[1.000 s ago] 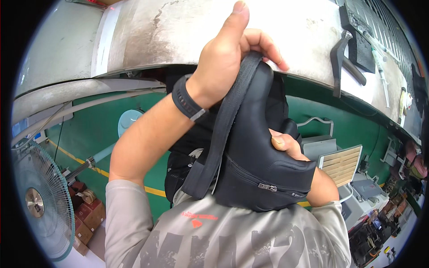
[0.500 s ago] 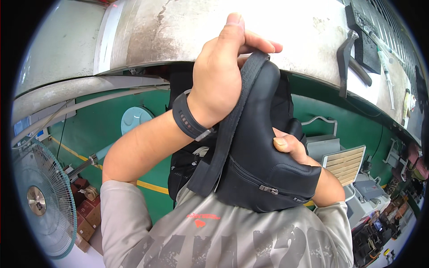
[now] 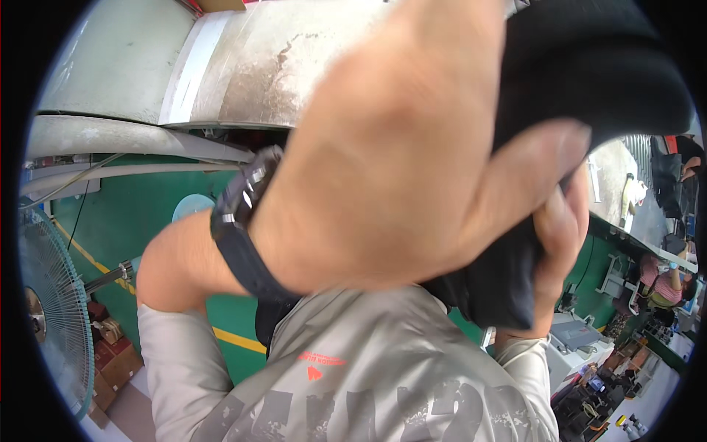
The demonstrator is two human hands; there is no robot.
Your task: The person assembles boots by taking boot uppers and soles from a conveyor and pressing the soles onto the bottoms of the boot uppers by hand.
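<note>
A black boot with a smooth leather-like upper is raised close in front of me, at the upper right. It is blurred, and part of it runs past the top edge. My left hand, a dark watch on its wrist, looms large and smeared across the middle. Its thumb stretches right over the boot; its other fingers are cut off or hidden, so I cannot see whether they grip. Lower right, my right hand is closed round the boot's lower part, mostly behind it.
A worn pale worktable lies ahead, with pipes along its near edge. A standing fan and brown boxes are at the left. At the right are a grey-white machine and another person. The floor is green.
The boot has risen toward me and to the right, hiding the tools on the table. My left hand has come much closer and swung right across the boot. My right hand still holds it.
</note>
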